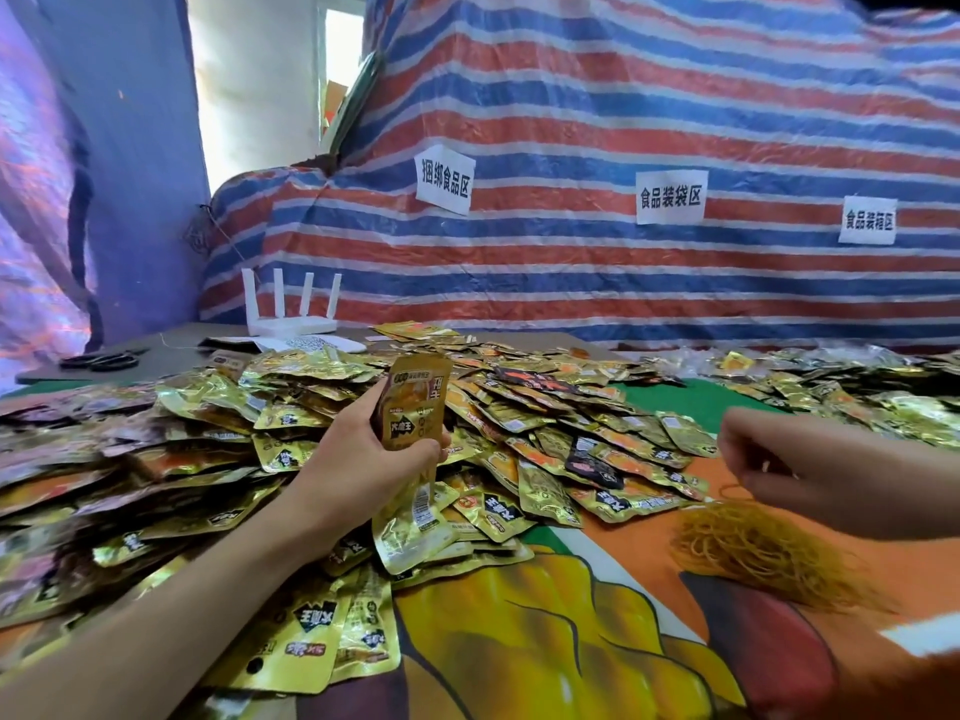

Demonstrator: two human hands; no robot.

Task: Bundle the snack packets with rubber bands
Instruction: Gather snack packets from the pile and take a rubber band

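My left hand (363,454) grips an upright stack of gold snack packets (415,402) above the big heap of loose gold packets (291,402) that covers the left and middle of the table. My right hand (779,454) hovers at the right, fingers curled, pinching a thin rubber band (748,472) just above a tangled pile of yellow-brown rubber bands (753,548). The two hands are well apart.
A printed orange and green cloth (571,615) covers the table. A white router (291,324) and black scissors (101,361) lie at the back left. More packets (857,387) are spread at the far right. A striped tarp with paper labels (670,197) forms the back wall.
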